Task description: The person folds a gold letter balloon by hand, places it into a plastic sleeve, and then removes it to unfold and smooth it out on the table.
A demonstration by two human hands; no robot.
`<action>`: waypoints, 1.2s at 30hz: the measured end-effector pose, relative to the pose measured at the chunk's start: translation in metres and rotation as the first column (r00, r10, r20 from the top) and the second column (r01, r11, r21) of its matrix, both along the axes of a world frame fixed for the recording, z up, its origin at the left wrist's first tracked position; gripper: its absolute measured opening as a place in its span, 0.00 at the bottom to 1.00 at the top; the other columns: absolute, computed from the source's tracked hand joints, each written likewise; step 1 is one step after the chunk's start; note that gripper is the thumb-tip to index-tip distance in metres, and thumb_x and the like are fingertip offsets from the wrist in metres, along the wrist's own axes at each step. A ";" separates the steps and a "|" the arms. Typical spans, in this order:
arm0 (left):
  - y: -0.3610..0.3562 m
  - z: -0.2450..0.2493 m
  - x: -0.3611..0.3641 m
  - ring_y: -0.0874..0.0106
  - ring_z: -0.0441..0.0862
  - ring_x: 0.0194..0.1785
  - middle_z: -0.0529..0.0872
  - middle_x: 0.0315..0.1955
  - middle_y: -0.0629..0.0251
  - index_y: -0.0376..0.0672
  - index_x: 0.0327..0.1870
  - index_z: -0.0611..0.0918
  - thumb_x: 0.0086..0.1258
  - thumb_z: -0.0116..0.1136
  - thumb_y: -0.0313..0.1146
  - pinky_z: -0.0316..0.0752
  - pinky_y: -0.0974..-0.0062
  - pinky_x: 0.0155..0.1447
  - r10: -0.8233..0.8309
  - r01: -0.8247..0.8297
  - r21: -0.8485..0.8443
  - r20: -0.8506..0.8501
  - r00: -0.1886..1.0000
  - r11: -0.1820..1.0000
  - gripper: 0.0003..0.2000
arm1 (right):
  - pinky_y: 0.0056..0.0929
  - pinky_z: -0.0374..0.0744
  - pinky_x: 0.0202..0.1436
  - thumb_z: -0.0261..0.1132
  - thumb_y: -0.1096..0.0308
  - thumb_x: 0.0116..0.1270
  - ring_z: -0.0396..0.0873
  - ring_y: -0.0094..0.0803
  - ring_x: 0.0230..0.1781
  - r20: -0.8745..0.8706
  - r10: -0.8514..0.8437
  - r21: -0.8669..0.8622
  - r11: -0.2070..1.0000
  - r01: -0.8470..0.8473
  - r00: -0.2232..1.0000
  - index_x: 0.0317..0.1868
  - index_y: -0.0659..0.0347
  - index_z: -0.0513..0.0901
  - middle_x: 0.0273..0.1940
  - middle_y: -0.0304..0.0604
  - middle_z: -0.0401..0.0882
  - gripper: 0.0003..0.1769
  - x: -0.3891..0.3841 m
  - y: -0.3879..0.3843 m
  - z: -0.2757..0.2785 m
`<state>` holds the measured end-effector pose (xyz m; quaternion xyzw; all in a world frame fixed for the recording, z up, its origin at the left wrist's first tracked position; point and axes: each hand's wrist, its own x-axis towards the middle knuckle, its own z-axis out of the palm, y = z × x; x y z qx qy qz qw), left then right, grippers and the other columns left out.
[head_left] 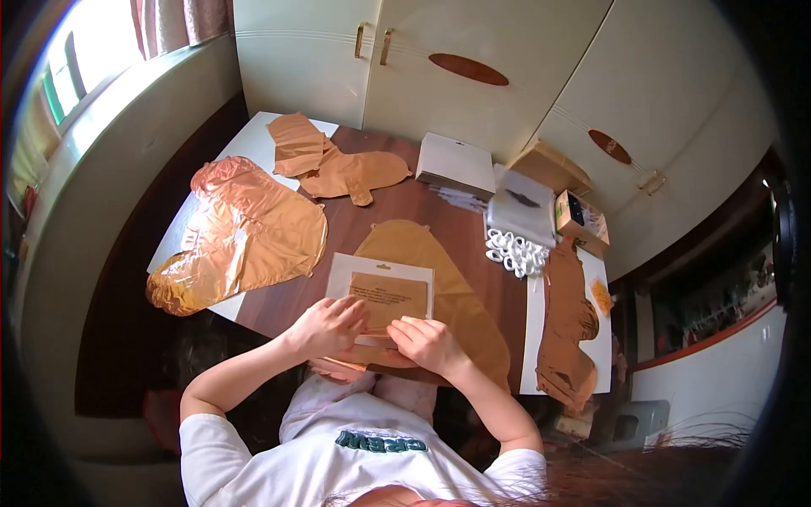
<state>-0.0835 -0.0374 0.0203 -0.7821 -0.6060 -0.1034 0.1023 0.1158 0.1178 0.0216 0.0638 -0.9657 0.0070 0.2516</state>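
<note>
A flat white packet with a hanging slot lies in front of me, a brown panel with small print at its middle. My left hand has its fingers curled together at the packet's lower left edge. At the lower right corner, the bent fingers of my right hand press on the packet's edge. Folded copper foil shows below the hands, partly hidden by them. Beneath the packet spreads a large flat foil balloon, matt brown and uninflated, reaching towards the table's near edge.
A shiny copper foil balloon lies at the left, with brown foil pieces behind. White boxed cards, a clear plastic bag, white loops and a small box stand back right. Another brown foil balloon lies right.
</note>
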 end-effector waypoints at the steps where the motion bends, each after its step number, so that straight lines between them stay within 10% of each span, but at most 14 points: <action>1: -0.001 0.003 0.003 0.60 0.76 0.60 0.78 0.53 0.56 0.37 0.48 0.78 0.52 0.64 0.46 0.76 0.66 0.52 0.020 -0.019 0.036 -0.031 0.999 0.999 0.26 | 0.26 0.82 0.40 0.66 0.65 0.52 0.83 0.29 0.42 -0.002 -0.002 -0.011 1.000 0.002 1.000 0.40 0.58 0.82 0.40 0.39 0.84 0.14 -0.001 0.001 0.003; 4: -0.002 0.012 0.006 0.63 0.81 0.54 0.81 0.49 0.57 0.36 0.46 0.79 0.51 0.63 0.43 0.81 0.72 0.43 0.066 -0.060 0.089 -0.067 0.996 0.994 0.24 | 0.27 0.83 0.41 0.68 0.63 0.55 0.84 0.31 0.38 0.007 -0.002 -0.090 0.996 0.003 1.000 0.43 0.57 0.84 0.39 0.41 0.85 0.15 -0.003 0.007 0.013; 9: 0.006 0.041 0.002 0.64 0.83 0.50 0.82 0.49 0.56 0.34 0.49 0.78 0.54 0.60 0.36 0.83 0.72 0.41 0.096 -0.094 -0.114 0.016 0.995 0.989 0.22 | 0.28 0.81 0.37 0.66 0.57 0.63 0.83 0.30 0.31 0.195 0.001 -0.686 0.715 0.136 0.981 0.48 0.52 0.84 0.40 0.42 0.85 0.16 -0.012 0.073 0.043; 13: 0.014 0.062 -0.006 0.65 0.84 0.48 0.83 0.49 0.57 0.33 0.50 0.78 0.56 0.57 0.31 0.82 0.73 0.42 0.071 -0.060 -0.134 0.075 0.995 0.989 0.19 | 0.40 0.79 0.49 0.61 0.63 0.63 0.80 0.45 0.45 0.144 -0.426 -0.397 0.802 0.446 0.893 0.43 0.55 0.85 0.41 0.48 0.83 0.11 -0.038 0.189 0.007; 17: 0.020 0.068 -0.012 0.65 0.85 0.45 0.84 0.47 0.58 0.34 0.47 0.80 0.56 0.56 0.29 0.82 0.72 0.42 0.077 -0.061 -0.119 0.133 0.988 0.991 0.16 | 0.42 0.79 0.46 0.61 0.66 0.60 0.80 0.46 0.42 0.087 -0.749 -0.145 0.643 0.752 0.657 0.34 0.55 0.85 0.38 0.43 0.83 0.06 -0.037 0.249 -0.014; 24: 0.022 0.086 -0.013 0.65 0.86 0.42 0.86 0.43 0.59 0.35 0.45 0.81 0.55 0.57 0.27 0.82 0.71 0.42 0.082 -0.060 -0.126 0.178 0.981 0.990 0.15 | 0.42 0.77 0.46 0.66 0.65 0.57 0.78 0.43 0.43 0.235 -0.790 -0.268 0.508 0.819 0.567 0.32 0.53 0.83 0.38 0.43 0.79 0.04 0.018 0.264 0.002; 27: 0.025 0.086 -0.012 0.65 0.86 0.41 0.86 0.43 0.59 0.35 0.44 0.81 0.55 0.57 0.26 0.82 0.71 0.41 0.080 -0.057 -0.118 0.197 0.977 0.991 0.14 | 0.42 0.75 0.49 0.68 0.63 0.55 0.77 0.42 0.46 0.130 -0.696 -0.238 0.670 0.703 0.706 0.33 0.53 0.83 0.40 0.41 0.78 0.06 0.030 0.259 -0.007; 31: 0.024 0.088 -0.008 0.64 0.86 0.39 0.86 0.41 0.59 0.36 0.43 0.81 0.55 0.57 0.25 0.82 0.70 0.40 0.091 -0.064 -0.131 0.212 0.973 0.989 0.13 | 0.43 0.74 0.48 0.70 0.62 0.53 0.76 0.40 0.47 0.145 -0.826 -0.063 0.542 0.838 0.545 0.32 0.54 0.83 0.39 0.40 0.78 0.08 0.023 0.245 -0.006; 36: 0.021 0.076 -0.005 0.63 0.86 0.37 0.86 0.39 0.58 0.35 0.42 0.82 0.57 0.57 0.26 0.82 0.69 0.39 0.085 -0.064 -0.099 0.220 0.972 0.993 0.12 | 0.40 0.75 0.49 0.71 0.63 0.51 0.78 0.42 0.44 0.144 -0.778 -0.512 0.471 0.719 0.612 0.33 0.57 0.87 0.39 0.45 0.80 0.10 0.036 0.274 -0.027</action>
